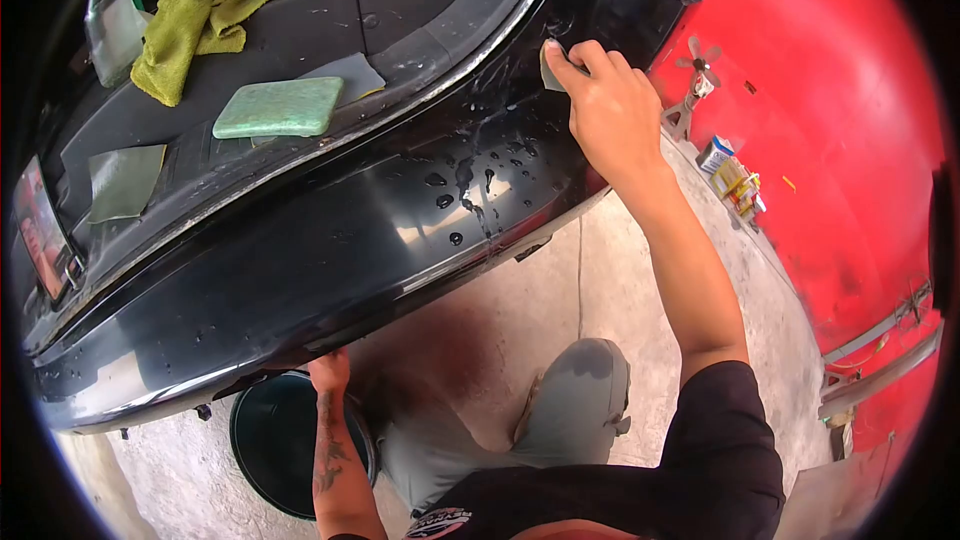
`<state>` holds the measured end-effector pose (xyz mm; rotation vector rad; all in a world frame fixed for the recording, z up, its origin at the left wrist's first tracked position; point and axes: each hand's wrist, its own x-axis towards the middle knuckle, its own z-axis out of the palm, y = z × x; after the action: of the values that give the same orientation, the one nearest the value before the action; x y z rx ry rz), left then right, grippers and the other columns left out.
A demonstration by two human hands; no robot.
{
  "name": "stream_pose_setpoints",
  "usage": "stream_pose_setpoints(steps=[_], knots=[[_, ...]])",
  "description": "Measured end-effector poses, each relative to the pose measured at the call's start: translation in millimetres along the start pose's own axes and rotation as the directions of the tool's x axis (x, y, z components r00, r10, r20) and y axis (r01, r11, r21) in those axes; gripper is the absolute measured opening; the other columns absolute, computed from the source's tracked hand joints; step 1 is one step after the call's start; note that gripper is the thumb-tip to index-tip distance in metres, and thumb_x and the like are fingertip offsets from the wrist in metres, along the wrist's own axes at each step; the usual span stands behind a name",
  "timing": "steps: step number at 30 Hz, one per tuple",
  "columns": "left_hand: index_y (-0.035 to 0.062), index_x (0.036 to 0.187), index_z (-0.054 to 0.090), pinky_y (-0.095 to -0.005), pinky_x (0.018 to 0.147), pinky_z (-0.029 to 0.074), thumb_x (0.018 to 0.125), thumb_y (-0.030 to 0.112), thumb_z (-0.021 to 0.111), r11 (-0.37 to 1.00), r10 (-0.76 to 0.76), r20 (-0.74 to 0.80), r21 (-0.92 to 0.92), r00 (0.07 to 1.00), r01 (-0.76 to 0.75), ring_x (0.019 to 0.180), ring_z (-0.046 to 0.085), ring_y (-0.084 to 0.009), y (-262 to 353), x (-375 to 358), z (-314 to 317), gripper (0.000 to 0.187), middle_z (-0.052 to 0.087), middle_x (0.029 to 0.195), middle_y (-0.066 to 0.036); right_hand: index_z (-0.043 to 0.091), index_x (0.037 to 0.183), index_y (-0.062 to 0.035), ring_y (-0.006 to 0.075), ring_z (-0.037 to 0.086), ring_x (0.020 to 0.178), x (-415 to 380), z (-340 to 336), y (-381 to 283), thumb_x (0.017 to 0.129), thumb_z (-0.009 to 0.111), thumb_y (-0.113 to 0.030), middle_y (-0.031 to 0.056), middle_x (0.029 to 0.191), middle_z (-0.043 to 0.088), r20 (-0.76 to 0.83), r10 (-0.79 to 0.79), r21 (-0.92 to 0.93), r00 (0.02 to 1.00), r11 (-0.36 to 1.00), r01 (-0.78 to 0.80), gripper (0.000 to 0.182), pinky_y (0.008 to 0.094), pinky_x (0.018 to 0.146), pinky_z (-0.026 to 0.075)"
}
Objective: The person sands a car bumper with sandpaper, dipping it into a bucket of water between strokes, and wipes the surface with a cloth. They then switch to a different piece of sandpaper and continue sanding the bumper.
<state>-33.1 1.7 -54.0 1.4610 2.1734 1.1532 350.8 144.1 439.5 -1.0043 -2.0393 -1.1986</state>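
My right hand [610, 105] pinches a small grey-green sheet [550, 72] against the wet black car panel [300, 230], near its upper right end. Water drops and streaks lie on the panel below and left of that hand. Under the panel's lower edge is my left hand [330, 372], beside the rim of a dark bucket [285, 450]; its fingers are mostly hidden. On the black ledge above the panel rest a green block [280, 107], a grey sheet [352, 75] partly behind it, and another grey-green sheet [126, 182].
A yellow-green cloth [200, 20] and a clear bottle [115, 30] are at the upper left. A phone-like screen [42, 230] leans at the far left. Along the red wall [840, 140] stand a fan [697, 75] and some containers [735, 180].
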Motion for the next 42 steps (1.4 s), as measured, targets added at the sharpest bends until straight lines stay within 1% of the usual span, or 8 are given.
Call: stream_pose_setpoints(steps=[8, 11, 20, 23, 29, 38, 41, 42], knots=[[-0.0021, 0.1, 0.07, -0.0471, 0.075, 0.056, 0.09, 0.017, 0.07, 0.994, 0.106, -0.174, 0.006, 0.979, -0.107, 0.084, 0.075, -0.0421, 16.0, -2.0, 0.1, 0.022, 0.074, 0.082, -0.023, 0.071, 0.126, -0.0141, 0.023, 0.062, 0.087, 1.1, -2.3, -5.6, 0.077, 0.068, -0.003, 0.0015, 0.098, 0.06, 0.008, -0.01, 0.018, 1.0, 1.0, 0.01, 0.051, 0.0388, 0.071, 0.052], [0.0035, 0.125, 0.069, -0.0528, 0.098, 0.053, 0.094, 0.025, 0.068, 1.0, 0.023, -0.021, -0.009, 0.999, -0.024, 0.113, 0.064, -0.0482, 22.5, -3.9, -10.1, 0.037, 0.069, 0.123, -0.025, 0.072, 0.126, -0.0133, 0.0231, 0.063, 0.087, -4.5, -1.9, 0.1, 0.077, 0.068, -0.002, 0.0016, 0.099, 0.061, 0.073, 0.07, -0.016, 0.995, 0.997, -0.069, 0.05, 0.0391, 0.072, 0.054], [0.0026, 0.125, 0.068, -0.0531, 0.097, 0.053, 0.092, 0.023, 0.07, 0.999, -0.046, 0.029, -0.008, 0.999, 0.046, 0.114, 0.064, -0.0476, -2.6, -0.7, 2.2, 0.039, 0.069, 0.124, -0.025, 0.072, 0.126, -0.0128, 0.0223, 0.063, 0.087, -0.2, 4.2, 0.4, 0.079, 0.067, -0.001, 0.0016, 0.099, 0.061, 0.009, 0.038, 0.04, 0.999, 0.998, -0.038, 0.048, 0.0384, 0.07, 0.054], [-0.0024, 0.096, 0.067, -0.0491, 0.068, 0.054, 0.087, 0.017, 0.069, 0.988, 0.151, -0.166, 0.034, 0.974, -0.148, 0.077, 0.072, -0.0446, 8.7, -1.6, 3.4, 0.021, 0.069, 0.078, -0.025, 0.072, 0.125, -0.0127, 0.0232, 0.064, 0.086, -11.3, 4.9, 6.1, 0.08, 0.067, -0.001, 0.0023, 0.097, 0.06, 0.109, 0.089, 0.004, 0.99, 0.996, -0.09, 0.047, 0.0392, 0.071, 0.055], [-0.0006, 0.097, 0.07, -0.0448, 0.068, 0.054, 0.088, 0.016, 0.068, 0.99, 0.137, -0.175, 0.047, 0.975, -0.13, 0.075, 0.074, -0.0393, -1.3, -0.6, 9.1, 0.019, 0.07, 0.076, -0.022, 0.072, 0.124, -0.0122, 0.025, 0.065, 0.086, 21.8, -12.8, 3.4, 0.081, 0.066, 0.001, 0.0037, 0.098, 0.061, -0.1, 0.1, 0.089, 0.99, 0.992, -0.091, 0.045, 0.0401, 0.073, 0.058], [0.0028, 0.131, 0.059, -0.0416, 0.08, 0.055, 0.086, 0.011, 0.073, 0.988, 0.157, -0.155, 0.024, 0.975, -0.155, 0.091, 0.074, -0.0334, -0.5, -2.9, 6.7, 0.048, 0.073, 0.096, -0.021, 0.07, 0.128, -0.0146, 0.0265, 0.066, 0.089, 7.2, -5.2, 0.5, 0.084, 0.063, 0.0, 0.0039, 0.1, 0.062, 0.017, 0.115, 0.113, 0.993, 0.987, -0.116, 0.048, 0.0406, 0.074, 0.057], [0.0086, 0.124, 0.07, -0.0538, 0.095, 0.054, 0.094, 0.025, 0.067, 0.947, 0.159, -0.041, -0.277, 0.986, -0.164, 0.108, 0.067, -0.0473, 5.6, -0.4, 1.2, 0.034, 0.071, 0.12, -0.021, 0.07, 0.129, -0.019, 0.0299, 0.068, 0.094, 26.0, -15.5, 5.7, 0.087, 0.059, 0.001, 0.0056, 0.107, 0.066, -0.052, 0.207, 0.201, 0.977, 0.96, -0.193, 0.049, 0.0433, 0.079, 0.057], [0.0107, 0.126, 0.069, -0.0536, 0.094, 0.054, 0.095, 0.028, 0.066, 0.998, 0.049, 0.067, -0.044, 0.997, -0.046, 0.107, 0.067, -0.047, 23.0, -3.9, -9.6, 0.036, 0.07, 0.121, -0.02, 0.07, 0.13, -0.0187, 0.0311, 0.069, 0.098, 30.6, -13.5, 8.6, 0.087, 0.059, 0.001, 0.0063, 0.111, 0.068, -0.073, 0.199, 0.246, 0.977, 0.953, -0.176, 0.049, 0.0432, 0.08, 0.056]])
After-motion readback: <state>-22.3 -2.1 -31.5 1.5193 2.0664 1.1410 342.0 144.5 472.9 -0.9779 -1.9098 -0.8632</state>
